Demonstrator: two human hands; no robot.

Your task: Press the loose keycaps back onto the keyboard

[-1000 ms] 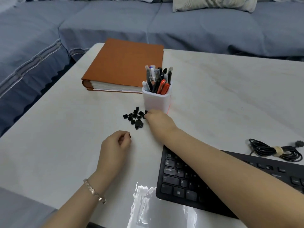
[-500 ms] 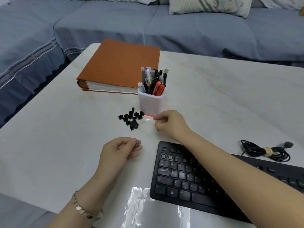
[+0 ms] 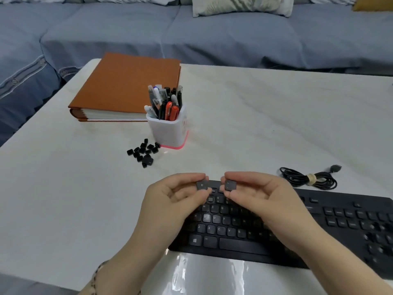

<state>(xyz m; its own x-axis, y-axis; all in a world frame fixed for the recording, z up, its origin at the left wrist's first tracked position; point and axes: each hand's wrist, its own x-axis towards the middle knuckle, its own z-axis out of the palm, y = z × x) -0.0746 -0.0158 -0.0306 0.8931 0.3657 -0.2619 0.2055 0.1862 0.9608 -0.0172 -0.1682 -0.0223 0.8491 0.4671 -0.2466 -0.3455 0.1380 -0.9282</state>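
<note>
Now, away from the pile of loose keycaps (image 3: 143,153) on the worktop (image 3: 63,188), the left hand (image 3: 170,199) has a pinch grip on the left keycap (image 3: 202,185), the right keycap (image 3: 230,185) sits pinched in the right hand (image 3: 263,196), both newly raised over the keyboard (image 3: 344,218), so pressing them home probably comes next

L hand (image 3: 170,198) & R hand (image 3: 262,198) are hovering side by side over keyboard (image 3: 331,220), L pinching a keycap (image 3: 202,185), R a second keycap (image 3: 230,185). Beyond L hand the keycap pile (image 3: 144,153) is lying, pen cup (image 3: 168,132) just behind it, binder (image 3: 127,86) further back. Beyond R hand, rightward, cable (image 3: 308,178) is lying.
</note>
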